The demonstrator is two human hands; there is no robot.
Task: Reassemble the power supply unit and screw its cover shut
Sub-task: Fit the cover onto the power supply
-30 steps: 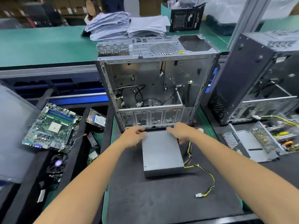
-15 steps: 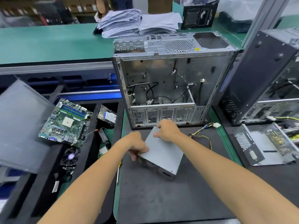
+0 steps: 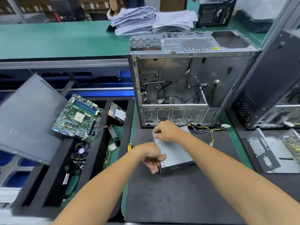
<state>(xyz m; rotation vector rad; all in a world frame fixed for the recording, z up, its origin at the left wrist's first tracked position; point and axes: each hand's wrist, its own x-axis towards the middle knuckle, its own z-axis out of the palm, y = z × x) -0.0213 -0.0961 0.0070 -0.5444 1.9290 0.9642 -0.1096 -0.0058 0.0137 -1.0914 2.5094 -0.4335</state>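
In the head view, a grey metal power supply unit (image 3: 174, 153) is seen lying on the dark mat (image 3: 178, 195) of the desk (image 3: 128, 161), just in front of an open computer case (image 3: 186, 82). Its near corner is gripped by the left hand (image 3: 151, 157), with the thumb curled over the top edge and the fingers reaching down beside the perforated front face. Its far left corner is held by the right hand (image 3: 167, 131), the fingers curled over the edge. A bundle of yellow and black cables (image 3: 209, 131) is seen running from the far end of the unit across the mat, ended by white connectors.

Left of the mat, a black foam tray (image 3: 40, 184) is seen holding a green motherboard (image 3: 78, 117), a hard drive (image 3: 117, 113) with a white-and-blue label too small to be read, and a black cooling fan (image 3: 80, 151). A yellow-and-black tool handle (image 3: 129, 147) is partly shown beside the left wrist. A grey panel (image 3: 27, 117) is leaned over the tray's left side.

At the right, a second opened metal housing (image 3: 272, 153) with a honeycomb grille is laid flat beside a dark tower case (image 3: 276, 78). On the green desk behind, stacked papers (image 3: 152, 20) and a black box (image 3: 214, 13) are seen; the white printing on the box appears upside down and cannot be read with certainty.
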